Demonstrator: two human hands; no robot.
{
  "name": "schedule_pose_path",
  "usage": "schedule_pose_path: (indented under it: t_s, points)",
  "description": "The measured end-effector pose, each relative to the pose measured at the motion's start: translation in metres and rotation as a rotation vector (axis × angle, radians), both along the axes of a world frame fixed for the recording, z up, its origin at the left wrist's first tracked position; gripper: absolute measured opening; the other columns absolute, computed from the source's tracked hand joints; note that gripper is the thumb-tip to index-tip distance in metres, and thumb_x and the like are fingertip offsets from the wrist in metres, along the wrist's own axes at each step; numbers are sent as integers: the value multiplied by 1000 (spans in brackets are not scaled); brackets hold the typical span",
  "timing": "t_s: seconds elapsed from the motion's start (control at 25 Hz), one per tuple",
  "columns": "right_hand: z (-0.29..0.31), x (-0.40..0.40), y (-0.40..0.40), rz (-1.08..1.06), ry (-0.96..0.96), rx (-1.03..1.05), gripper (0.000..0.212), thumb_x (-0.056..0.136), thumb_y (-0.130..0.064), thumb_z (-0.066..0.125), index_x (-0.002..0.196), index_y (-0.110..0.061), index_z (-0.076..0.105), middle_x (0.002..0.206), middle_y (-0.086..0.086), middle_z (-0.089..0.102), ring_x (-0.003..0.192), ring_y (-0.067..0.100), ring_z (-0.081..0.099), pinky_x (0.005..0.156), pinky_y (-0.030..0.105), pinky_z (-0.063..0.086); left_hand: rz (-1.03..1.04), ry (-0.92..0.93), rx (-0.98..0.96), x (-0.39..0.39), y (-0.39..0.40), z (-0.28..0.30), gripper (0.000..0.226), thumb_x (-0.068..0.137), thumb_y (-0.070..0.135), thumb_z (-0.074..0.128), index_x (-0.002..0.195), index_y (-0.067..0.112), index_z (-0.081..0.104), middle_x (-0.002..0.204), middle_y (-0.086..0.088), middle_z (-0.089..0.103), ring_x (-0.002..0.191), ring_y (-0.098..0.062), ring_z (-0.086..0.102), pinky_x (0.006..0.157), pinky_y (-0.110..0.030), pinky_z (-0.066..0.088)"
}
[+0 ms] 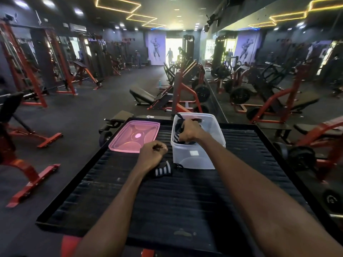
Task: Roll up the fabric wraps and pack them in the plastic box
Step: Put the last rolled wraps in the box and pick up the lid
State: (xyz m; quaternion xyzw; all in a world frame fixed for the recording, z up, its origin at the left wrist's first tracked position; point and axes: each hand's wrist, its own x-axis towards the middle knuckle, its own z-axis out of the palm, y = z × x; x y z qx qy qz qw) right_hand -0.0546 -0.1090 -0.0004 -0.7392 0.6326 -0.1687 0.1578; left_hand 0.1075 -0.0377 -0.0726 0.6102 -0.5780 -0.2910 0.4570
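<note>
A clear plastic box stands on the black ribbed platform. My right hand reaches inside the box and grips a black wrap with white stripes. Just left of the box's near corner, a rolled black wrap with white stripes lies on the platform. My left hand hovers right above that roll with curled fingers, holding nothing that I can see. A black strap shows at the far side of the box.
The box's pink lid lies upside up on the platform, left of the box. Red and black gym machines surround the platform, and a mirror wall runs along the right. People stand far off near the bright doorway.
</note>
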Motion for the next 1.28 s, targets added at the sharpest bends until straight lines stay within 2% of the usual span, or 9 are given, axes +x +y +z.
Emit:
schedule_pose_path:
  t_s: [0.12, 0.24, 0.44, 0.6, 0.68, 0.84, 0.92, 1.08, 1.28]
  points:
    - [-8, 6, -4, -40, -1, 0, 57, 75, -18, 82, 123, -2, 57, 117, 16, 65, 109, 31, 63, 95, 42, 55, -83, -63, 34, 3, 0, -8, 4, 84, 20, 77, 86, 17, 75, 84, 1, 74, 76, -11, 66, 76, -27, 53]
    - [-15, 6, -9, -75, -16, -7, 71, 77, -17, 80, 137, 2, 44, 129, 20, 58, 121, 34, 57, 101, 40, 51, -209, -212, 126, 6, -1, -11, 24, 79, 35, 80, 96, 19, 73, 90, 4, 73, 79, -6, 65, 71, -17, 47]
    - [-17, 6, -14, -67, 31, 54, 78, 84, -16, 75, 145, 3, 29, 136, 21, 50, 124, 32, 52, 97, 33, 48, -335, -371, 224, 11, -5, -15, 52, 65, 50, 83, 108, 24, 71, 101, 8, 72, 91, -6, 67, 84, -22, 52]
    - [-16, 1, -16, -72, 40, 63, 83, 79, -17, 77, 145, 1, 30, 136, 21, 50, 124, 33, 52, 95, 34, 48, -337, -427, 181, 15, -3, -13, 49, 69, 44, 84, 110, 20, 73, 105, 5, 72, 99, -10, 66, 90, -24, 51]
    - [-15, -5, -16, -75, 7, 83, 79, 75, -19, 79, 139, -2, 38, 127, 19, 57, 117, 31, 56, 90, 34, 52, -347, -388, 184, 16, 1, -7, 42, 71, 43, 84, 106, 21, 74, 97, 5, 75, 90, -10, 69, 84, -25, 54]
    - [-1, -14, -16, -79, -84, -72, 17, 78, -17, 72, 90, -6, 68, 87, 11, 70, 88, 25, 68, 79, 40, 60, -345, -44, 107, 22, 18, 22, 25, 79, 33, 81, 101, 21, 76, 90, 3, 77, 81, -10, 71, 78, -26, 55]
    - [13, -15, -8, -67, -237, -144, 6, 80, -13, 70, 80, -6, 69, 79, 8, 69, 77, 19, 65, 71, 36, 58, -299, 154, -11, 22, 24, 41, 13, 83, 22, 78, 95, 23, 76, 88, 7, 77, 82, -6, 70, 76, -19, 54]
    - [47, -13, 25, 206, -737, 182, 8, 91, -1, 58, 89, -5, 65, 73, 11, 64, 59, 21, 60, 50, 31, 46, -213, 345, -192, 5, 18, 73, 16, 86, 11, 74, 100, 18, 74, 87, 8, 76, 79, 0, 69, 74, -14, 51]
    - [61, -19, 30, 354, -951, 468, 36, 77, 3, 51, 112, 0, 59, 85, 17, 54, 66, 26, 60, 68, 44, 59, -91, 250, -285, -16, -13, 85, 17, 85, 18, 77, 100, 23, 74, 92, 7, 75, 86, -4, 70, 85, -26, 55]
